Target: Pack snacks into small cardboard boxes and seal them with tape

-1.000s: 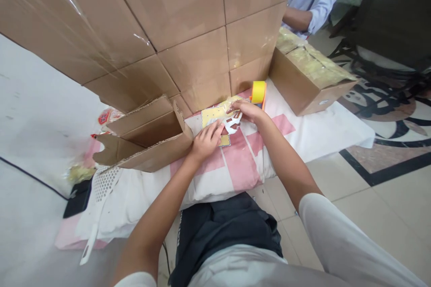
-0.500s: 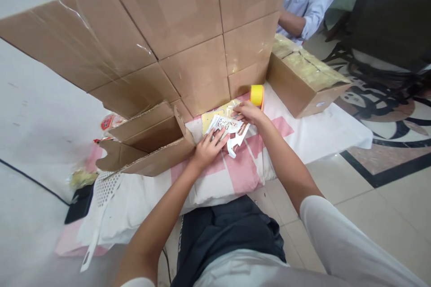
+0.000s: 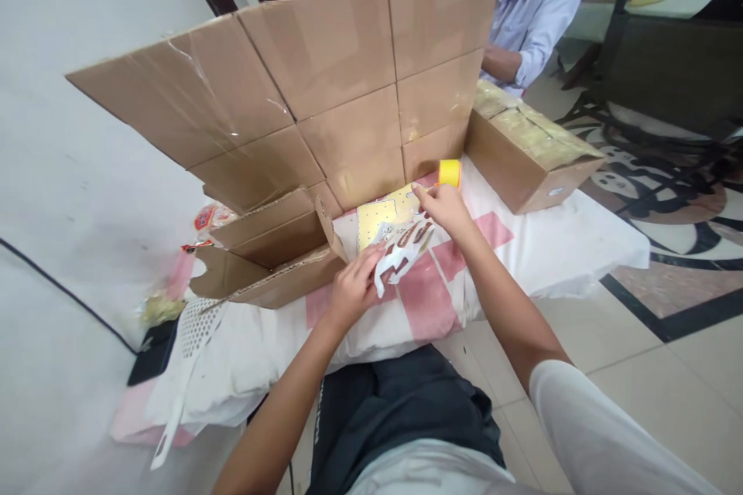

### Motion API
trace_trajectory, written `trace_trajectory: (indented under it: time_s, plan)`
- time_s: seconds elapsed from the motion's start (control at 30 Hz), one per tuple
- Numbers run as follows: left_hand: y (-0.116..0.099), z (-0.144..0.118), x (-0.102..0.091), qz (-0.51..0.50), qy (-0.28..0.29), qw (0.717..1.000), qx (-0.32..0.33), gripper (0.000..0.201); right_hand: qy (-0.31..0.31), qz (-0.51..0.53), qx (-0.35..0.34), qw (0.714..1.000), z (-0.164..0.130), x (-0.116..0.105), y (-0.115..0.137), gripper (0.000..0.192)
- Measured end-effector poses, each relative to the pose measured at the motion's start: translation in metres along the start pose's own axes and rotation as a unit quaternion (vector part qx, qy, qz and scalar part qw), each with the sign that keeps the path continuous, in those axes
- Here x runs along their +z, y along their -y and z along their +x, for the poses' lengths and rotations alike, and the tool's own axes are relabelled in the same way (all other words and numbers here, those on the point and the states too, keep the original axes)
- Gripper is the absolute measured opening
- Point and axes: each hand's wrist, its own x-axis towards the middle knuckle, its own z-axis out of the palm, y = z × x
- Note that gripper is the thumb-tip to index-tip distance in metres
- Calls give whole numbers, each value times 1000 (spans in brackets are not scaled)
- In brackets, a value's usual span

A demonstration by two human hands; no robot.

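Note:
My left hand [image 3: 353,288] grips the left edge of a white and brown plastic packet [image 3: 403,249], lifted and tilted over the cloth-covered surface. On the right, my right hand [image 3: 446,210] is closed, thumb and finger pinched just above the packet's upper edge. What that pinch holds is too small to make out. Beneath and behind lies a flat yellow sheet [image 3: 374,218] with a dotted pattern, partly covered by the packet. A yellow tape roll [image 3: 450,172] stands just beyond my right hand. Left of my left hand is an open cardboard box [image 3: 284,282].
A tall taped cardboard panel [image 3: 348,116] stands at the back. A closed carton [image 3: 511,162] sits at the right. A white perforated fly swatter [image 3: 194,336] and a black flat object [image 3: 152,353] lie left. A person in a light shirt [image 3: 537,23] is behind the carton.
The packet, lying flatter with its "Super Meal" print showing, is now tilted and crumpled. My left hand went from resting spread on it to gripping its edge; my right fingers closed into a pinch.

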Motion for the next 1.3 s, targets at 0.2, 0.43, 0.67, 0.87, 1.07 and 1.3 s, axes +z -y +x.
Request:
trace_trajectory:
  time_s: [0.2, 0.43, 0.67, 0.87, 1.07, 1.3]
  plan:
    - [-13, -7, -26, -245, -123, 933, -231, 51, 83, 120, -175, 974, -25, -33, 17, 39]
    - [-11, -20, -41, -349, -138, 882, -285, 66, 277, 137, -261, 915, -47, -26, 52, 19]
    - [-4, -42, -45, -411, -184, 835, -316, 71, 300, 129, -222, 918, -67, -32, 67, 10]
    - [-24, -47, -58, -444, -185, 813, -327, 71, 316, 94, -207, 921, -75, -42, 73, 21]
    - [-34, -44, -70, -451, -199, 808, -323, 65, 242, 44, -256, 935, -109, -49, 91, 18]
    - [-51, -46, -75, -362, -224, 865, -265, 57, 61, -147, -317, 935, -167, -20, 115, 20]
